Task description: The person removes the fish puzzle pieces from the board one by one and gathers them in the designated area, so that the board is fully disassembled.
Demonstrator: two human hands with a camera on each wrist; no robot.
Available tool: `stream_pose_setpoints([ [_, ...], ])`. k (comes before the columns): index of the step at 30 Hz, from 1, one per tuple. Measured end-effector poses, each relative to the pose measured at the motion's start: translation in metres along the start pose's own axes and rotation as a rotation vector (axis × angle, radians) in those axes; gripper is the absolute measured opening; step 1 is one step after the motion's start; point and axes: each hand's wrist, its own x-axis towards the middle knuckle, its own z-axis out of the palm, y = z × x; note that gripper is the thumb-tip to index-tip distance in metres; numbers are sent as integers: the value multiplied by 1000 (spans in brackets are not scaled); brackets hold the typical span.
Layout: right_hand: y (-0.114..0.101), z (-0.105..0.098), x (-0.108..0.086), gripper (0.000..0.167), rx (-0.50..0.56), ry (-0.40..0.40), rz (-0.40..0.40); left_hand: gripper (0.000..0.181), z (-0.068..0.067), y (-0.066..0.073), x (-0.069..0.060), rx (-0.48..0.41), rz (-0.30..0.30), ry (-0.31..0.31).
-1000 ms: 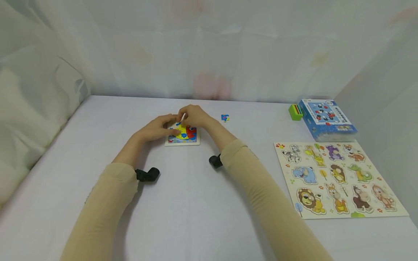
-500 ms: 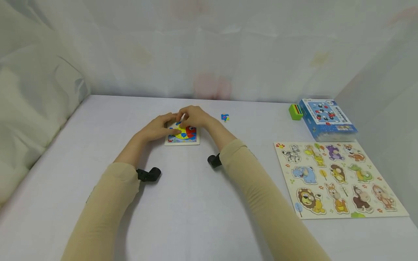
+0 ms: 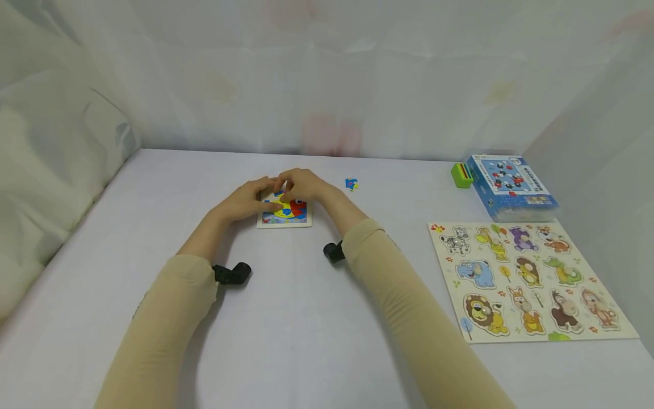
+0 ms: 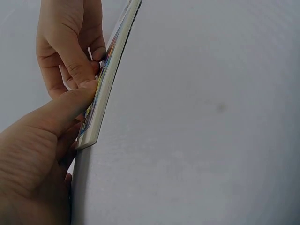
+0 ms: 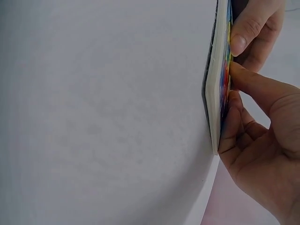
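Note:
In the head view a small framed jigsaw puzzle with a yellow, red and blue fish lies on the white table. My left hand holds its left side, thumb laid across the picture and fingers at the far edge. My right hand reaches over the top, with curled thumb and index fingertips pinching at a blue puzzle piece in the upper left part; the fingers largely hide it. Both wrist views show the puzzle's pale frame edge-on, the two thumbs close together on its face.
A loose blue puzzle piece lies right of the puzzle. Farther right are a green block-like item, a blue box and a large animal peg-style board. White cloth walls stand behind and beside the table.
Very little differs. My right hand has shifted slightly down and left over the puzzle; my left hand stays on its left side.

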Motion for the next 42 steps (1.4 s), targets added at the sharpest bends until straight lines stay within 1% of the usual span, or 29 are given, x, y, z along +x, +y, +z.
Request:
stream_pose_setpoints([
  [9, -1, 1, 0, 24, -6, 10, -5, 69, 0, 5, -2, -11, -8, -7],
  [14, -2, 1, 0, 25, -31, 35, -31, 67, 0, 7, -3, -7, -13, -8],
  [21, 1, 1, 0, 23, -26, 64, -36, 66, -2, 9, -4, 0, -24, -9],
  [26, 1, 1, 0, 22, 1, 76, -39, 65, -2, 8, -3, 1, -30, -14],
  [36, 3, 3, 1, 24, -2, 85, -27, 64, -1, 4, -2, 0, -30, -16],
  [42, 4, 4, 2, 26, 19, 108, -18, 70, 0, 2, 0, 4, -40, -19],
])
